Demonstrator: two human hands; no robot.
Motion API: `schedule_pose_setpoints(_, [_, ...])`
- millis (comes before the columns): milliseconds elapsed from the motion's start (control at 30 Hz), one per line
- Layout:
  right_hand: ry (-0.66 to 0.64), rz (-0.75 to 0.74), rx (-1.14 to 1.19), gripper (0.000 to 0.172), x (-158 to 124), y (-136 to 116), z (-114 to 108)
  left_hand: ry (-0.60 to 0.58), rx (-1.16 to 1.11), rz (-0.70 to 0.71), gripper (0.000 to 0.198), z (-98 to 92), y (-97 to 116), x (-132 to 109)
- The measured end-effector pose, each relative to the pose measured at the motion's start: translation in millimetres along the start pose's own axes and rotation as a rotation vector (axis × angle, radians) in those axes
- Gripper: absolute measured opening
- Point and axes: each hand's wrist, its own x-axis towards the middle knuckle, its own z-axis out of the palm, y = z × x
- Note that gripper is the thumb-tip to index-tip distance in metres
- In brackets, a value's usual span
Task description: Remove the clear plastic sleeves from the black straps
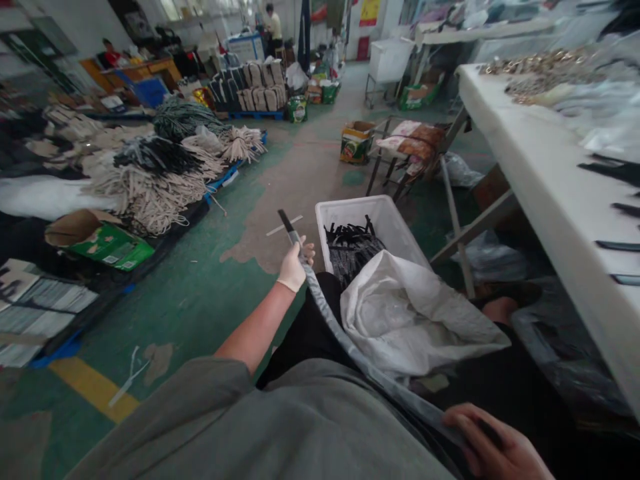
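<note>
A long grey strap [345, 337] runs taut from my lap out over my knee. My left hand [295, 263], in a white glove, is closed round its far end, where a dark tip sticks out past the fingers. My right hand [493, 443], bare, is closed on the strap's near end at the bottom of the view. Just right of the left hand stands a white plastic bin [350, 210] holding several black straps [353, 250]. A white cloth bag [410, 313] lies over my lap against the bin.
A long white table [540, 167] with black strips and metal parts runs along the right. Heaps of beige and black cords [150, 177] lie on the floor at left, beside a green cardboard box [107, 247]. People stand by benches far back.
</note>
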Motion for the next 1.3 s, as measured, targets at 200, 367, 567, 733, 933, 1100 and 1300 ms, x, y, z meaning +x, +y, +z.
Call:
schedule_pose_setpoints(200, [0.037,-0.152,0.252,0.076,21.0,-78.1,2.7,-0.861,0.803,-0.207,0.045,36.4,-63.4,-76.5])
schedule_pose_setpoints(367, [0.08,-0.288,0.463,0.071,32.7,-104.1,-9.3,-1.15,1.114,-0.323,0.044,38.4,-86.3,-115.9])
schedule_pose_setpoints(567, [0.16,-0.289,0.626,0.048,33.1,-111.7,11.5,-1.216,1.056,-0.229,0.045,57.2,-86.7,-143.2])
schedule_pose_setpoints(733, [0.24,-0.25,0.684,0.048,20.6,-111.9,4.2,-1.067,1.285,0.06,0.021,60.5,-100.7,-149.7])
schedule_pose_setpoints(933, [0.346,-0.217,0.76,0.044,17.5,-70.4,-31.4,-1.109,1.371,0.017,0.024,29.0,-97.3,-130.1])
schedule_pose_setpoints(1100, [0.391,-0.189,0.64,0.064,34.8,-58.7,-58.1,-0.891,1.106,-0.22,0.05,46.4,-72.9,-67.5])
schedule_pose_setpoints(1300, [0.728,-0.304,0.449,0.04,71.5,-107.4,-113.3,-0.545,0.634,0.206,0.034,172.8,-33.9,53.6])
